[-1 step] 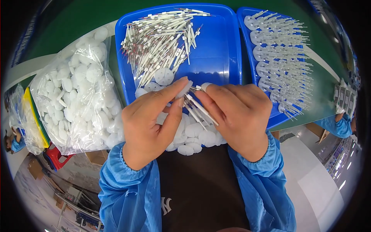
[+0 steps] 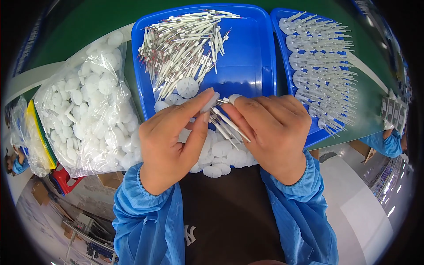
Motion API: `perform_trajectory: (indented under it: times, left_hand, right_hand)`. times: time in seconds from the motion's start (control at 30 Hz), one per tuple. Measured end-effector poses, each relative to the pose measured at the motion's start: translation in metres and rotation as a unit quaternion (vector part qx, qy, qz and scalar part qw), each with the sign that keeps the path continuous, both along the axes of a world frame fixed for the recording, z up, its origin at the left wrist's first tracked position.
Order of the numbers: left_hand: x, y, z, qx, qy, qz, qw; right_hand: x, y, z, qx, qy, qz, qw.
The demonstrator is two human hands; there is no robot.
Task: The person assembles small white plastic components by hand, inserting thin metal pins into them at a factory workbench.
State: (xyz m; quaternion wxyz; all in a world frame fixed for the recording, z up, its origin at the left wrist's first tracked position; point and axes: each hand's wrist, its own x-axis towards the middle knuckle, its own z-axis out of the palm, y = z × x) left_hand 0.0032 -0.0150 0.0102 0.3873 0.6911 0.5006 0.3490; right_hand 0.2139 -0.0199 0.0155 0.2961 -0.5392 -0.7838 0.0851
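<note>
My left hand (image 2: 170,139) pinches a white translucent plastic disc (image 2: 211,102) between thumb and forefinger, on edge. Several thin white rods (image 2: 229,124) with metal ends stick out from beside the disc, slanting down to the right. Close against it, my right hand (image 2: 278,132) is closed on a thin white rod (image 2: 225,100) whose tip points at the disc; the curled fingers hide the rest. Below both hands lies a heap of similar white discs (image 2: 229,154). Further discs (image 2: 187,87) rest just beyond my left fingers.
A blue tray (image 2: 251,53) holds a large pile of white rods (image 2: 176,48). Right of it, another blue tray (image 2: 287,73) carries rows of discs fitted with rods (image 2: 324,66). To the left lies a clear bag of white discs (image 2: 88,106). Another person's blue sleeve (image 2: 384,143) shows far right.
</note>
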Motion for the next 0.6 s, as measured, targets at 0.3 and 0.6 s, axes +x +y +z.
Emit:
perform_trajectory:
  times: [0.3, 0.6]
  left_hand:
    - [-0.005, -0.005, 0.003, -0.018, 0.005, 0.005, 1.0]
    - [-0.009, 0.007, -0.004, -0.135, -0.154, -0.018, 0.979]
  right_hand:
    - [-0.004, 0.007, -0.007, 0.048, -0.012, 0.078, 0.996]
    - [0.024, 0.009, -0.003, -0.014, 0.051, 0.096, 0.994]
